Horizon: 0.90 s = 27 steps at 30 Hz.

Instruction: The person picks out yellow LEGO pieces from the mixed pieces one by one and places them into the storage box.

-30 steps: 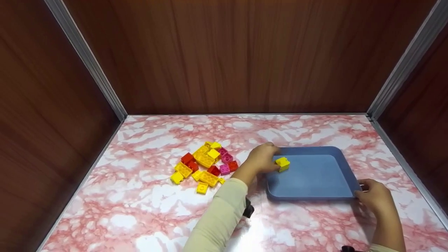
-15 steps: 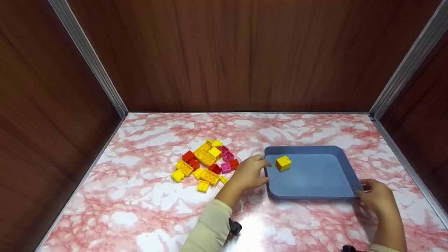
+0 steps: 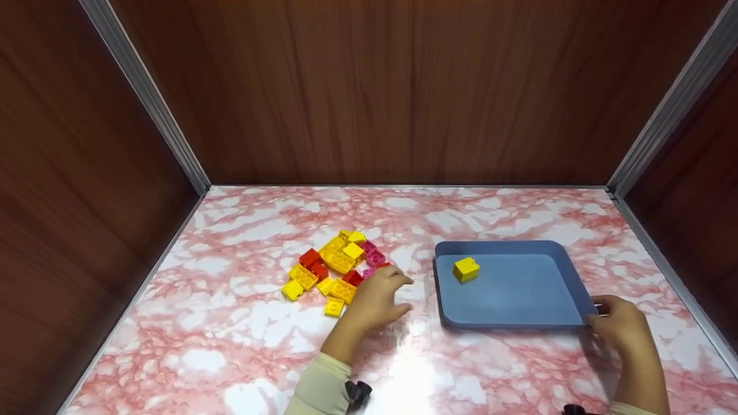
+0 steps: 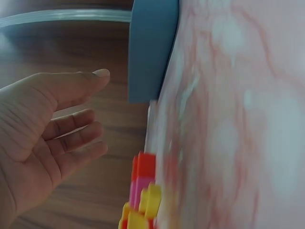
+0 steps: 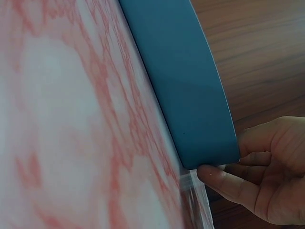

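Note:
My left hand (image 3: 375, 298) is above the near right side of a pile of toy building bricks (image 3: 337, 261), covering some of them in the head view. Its fingers and thumb are spread apart with nothing between them, as the left wrist view of the hand (image 4: 52, 129) also shows. A blue-grey tray (image 3: 519, 294) lies to the right, with one yellow brick (image 3: 466, 269) inside near its left wall. At the tray's near right corner my right hand (image 3: 621, 323) holds the wall, thumb against the corner and fingers bent at the rim in the right wrist view.
The pile mixes yellow, red (image 3: 309, 257) and pink bricks (image 3: 375, 257), several of each colour. All stand on a pink-and-white marbled table (image 3: 202, 357). Brown wood-look panels (image 3: 403, 92) with metal edging enclose the back and both sides.
My left hand let go of the yellow brick in the tray, then drew back leftward over the tray's edge to the pile. The right hand has stayed at the tray's corner.

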Each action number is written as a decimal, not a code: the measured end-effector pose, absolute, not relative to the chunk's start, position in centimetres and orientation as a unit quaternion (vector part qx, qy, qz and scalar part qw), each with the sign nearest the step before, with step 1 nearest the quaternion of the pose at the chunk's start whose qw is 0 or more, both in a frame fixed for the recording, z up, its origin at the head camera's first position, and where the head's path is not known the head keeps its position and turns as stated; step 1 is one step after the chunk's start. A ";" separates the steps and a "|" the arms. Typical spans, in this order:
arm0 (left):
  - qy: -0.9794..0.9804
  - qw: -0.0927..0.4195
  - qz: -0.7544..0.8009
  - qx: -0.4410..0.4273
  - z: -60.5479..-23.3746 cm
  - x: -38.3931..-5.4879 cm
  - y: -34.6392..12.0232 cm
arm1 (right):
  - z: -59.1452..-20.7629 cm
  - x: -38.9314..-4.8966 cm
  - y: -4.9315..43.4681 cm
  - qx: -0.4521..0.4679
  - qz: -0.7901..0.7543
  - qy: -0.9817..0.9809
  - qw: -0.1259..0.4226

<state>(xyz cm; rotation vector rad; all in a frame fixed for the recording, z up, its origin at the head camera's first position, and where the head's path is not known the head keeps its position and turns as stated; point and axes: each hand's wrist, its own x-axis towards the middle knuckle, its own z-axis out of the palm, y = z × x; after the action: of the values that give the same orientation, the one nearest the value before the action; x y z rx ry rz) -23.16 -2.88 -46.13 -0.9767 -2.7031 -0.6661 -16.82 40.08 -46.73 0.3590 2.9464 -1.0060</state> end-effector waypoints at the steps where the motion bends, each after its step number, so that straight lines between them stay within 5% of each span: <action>1: -0.912 0.104 -0.224 -0.326 -46.1 -23.1 -3.4 | -46.7 -16.8 40.0 0.113 -0.321 0.940 0.003; 9: -0.916 0.126 -0.257 -0.282 -46.6 -23.1 -6.8 | -46.9 -17.0 39.7 0.107 -0.311 0.944 -0.009; 27: -0.974 0.048 -0.211 -0.061 -47.2 -24.2 -10.0 | -47.0 -17.0 40.2 0.109 -0.325 0.939 0.009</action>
<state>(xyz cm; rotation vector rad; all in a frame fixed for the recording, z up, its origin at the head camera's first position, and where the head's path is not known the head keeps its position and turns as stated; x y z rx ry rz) -24.18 -10.02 -47.18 -0.1847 -2.9715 -0.6429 -16.96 40.22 -46.97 0.3398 2.9334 -1.0161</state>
